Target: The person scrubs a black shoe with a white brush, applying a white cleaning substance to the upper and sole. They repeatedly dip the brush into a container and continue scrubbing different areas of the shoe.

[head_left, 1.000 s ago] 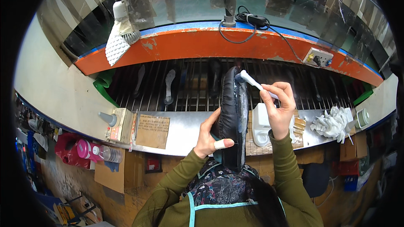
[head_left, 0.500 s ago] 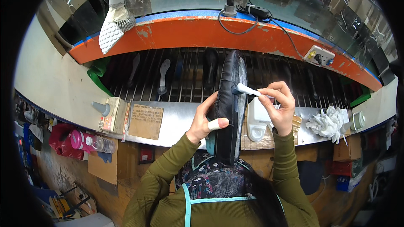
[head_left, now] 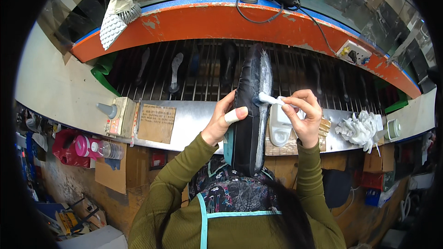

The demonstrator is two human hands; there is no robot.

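**Brush point(head_left: 271, 99) set against the pale edge of a black shoe point(head_left: 246, 131)**

Shoe: on its side, long axis running away from the wearer, held in front of the metal desk point(head_left: 196, 121). In the view, its far end overlaps a row of metal rods point(head_left: 198, 94); its near end overlaps the patterned apron point(head_left: 230, 191). A whitish, streaky band follows its right-hand edge.

Left hand point(head_left: 218, 123): grips the shoe from the left around mid-length. Thumb, wrapped in white tape, lies across the near face; other fingers curl toward the far side, their tips hidden by the shoe.

Right hand point(head_left: 306, 122): thumb and forefinger pinch the white brush handle; remaining fingers bent. Brush lies nearly level, its dark bluish tip at the inner border of the whitish band.

On the desk, just right of the shoe: white container point(head_left: 279, 129) with a rounded lower part, on a brown mat point(head_left: 295, 147). Further right, crumpled white cloth-like bundle point(head_left: 357, 129). Left side: flat cardboard piece point(head_left: 157, 124), beside it a pale box point(head_left: 123, 115) with a grey cone point(head_left: 107, 109).

Beyond: sole-shaped pieces point(head_left: 176, 70) on the rods, under a chipped orange beam point(head_left: 198, 23); white lamp point(head_left: 114, 25), upper left.
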